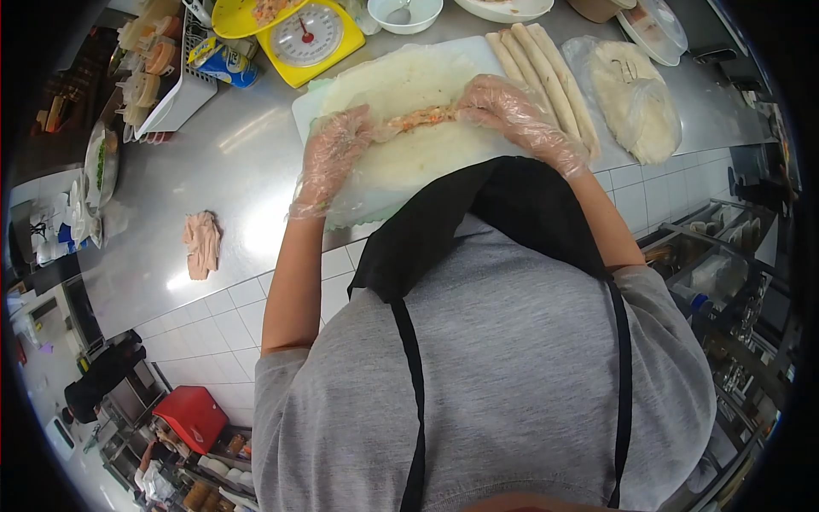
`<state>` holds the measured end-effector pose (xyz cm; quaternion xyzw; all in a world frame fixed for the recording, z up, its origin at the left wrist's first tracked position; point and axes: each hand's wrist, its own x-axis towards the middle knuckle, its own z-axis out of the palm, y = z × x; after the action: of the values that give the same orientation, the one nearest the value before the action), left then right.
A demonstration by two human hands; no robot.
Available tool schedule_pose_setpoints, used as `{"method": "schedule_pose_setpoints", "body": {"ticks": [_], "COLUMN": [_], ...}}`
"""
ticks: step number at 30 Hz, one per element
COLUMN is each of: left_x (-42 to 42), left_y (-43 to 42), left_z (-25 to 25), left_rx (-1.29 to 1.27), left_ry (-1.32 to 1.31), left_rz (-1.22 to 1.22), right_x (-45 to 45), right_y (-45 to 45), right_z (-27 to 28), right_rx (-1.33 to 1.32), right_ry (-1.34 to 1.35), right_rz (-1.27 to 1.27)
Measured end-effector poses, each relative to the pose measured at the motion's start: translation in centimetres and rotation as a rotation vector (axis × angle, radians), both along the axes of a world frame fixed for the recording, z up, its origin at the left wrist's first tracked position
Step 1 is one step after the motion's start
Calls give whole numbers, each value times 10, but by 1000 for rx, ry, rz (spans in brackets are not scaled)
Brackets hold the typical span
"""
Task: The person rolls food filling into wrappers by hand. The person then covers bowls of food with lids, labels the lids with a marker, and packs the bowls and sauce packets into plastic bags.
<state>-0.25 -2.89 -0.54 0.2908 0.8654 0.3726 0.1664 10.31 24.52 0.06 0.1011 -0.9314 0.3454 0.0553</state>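
Note:
A strip of orange-flecked filling (421,119) lies across a thin pale wrapper sheet (397,162) on a white cutting board (482,55). My left hand (337,154), in a clear plastic glove, has its fingers bent and pressed together at the strip's left end. At the other end, my gloved right hand (516,115) curls its fingers over the filling. Its fingertips are partly hidden behind the knuckles. Just right of that hand, long pale rolls (554,77) lie side by side on the board's edge.
A yellow kitchen scale (307,38) stands behind the board, beside a blue-and-yellow can (223,64) and a white bowl (405,13). Bagged wrapper sheets (636,102) lie at the right. A crumpled pinkish cloth (201,245) rests on the steel counter (247,183).

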Motion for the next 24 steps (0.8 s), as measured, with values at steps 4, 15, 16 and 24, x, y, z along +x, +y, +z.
{"method": "schedule_pose_setpoints", "body": {"ticks": [4, 15, 16, 24], "left_x": [1, 9, 13, 25], "left_y": [0, 47, 52, 95], "left_z": [3, 28, 20, -13], "left_rx": [139, 77, 146, 241], "left_ry": [-121, -87, -66, -262], "left_rz": [48, 44, -8, -95], "right_x": [4, 10, 9, 0], "right_y": [4, 6, 4, 12], "right_z": [1, 13, 13, -6], "right_rx": [-7, -124, -125, -148], "right_ry": [-71, -37, -37, -80], "right_rz": [-73, -97, -99, 31]}}
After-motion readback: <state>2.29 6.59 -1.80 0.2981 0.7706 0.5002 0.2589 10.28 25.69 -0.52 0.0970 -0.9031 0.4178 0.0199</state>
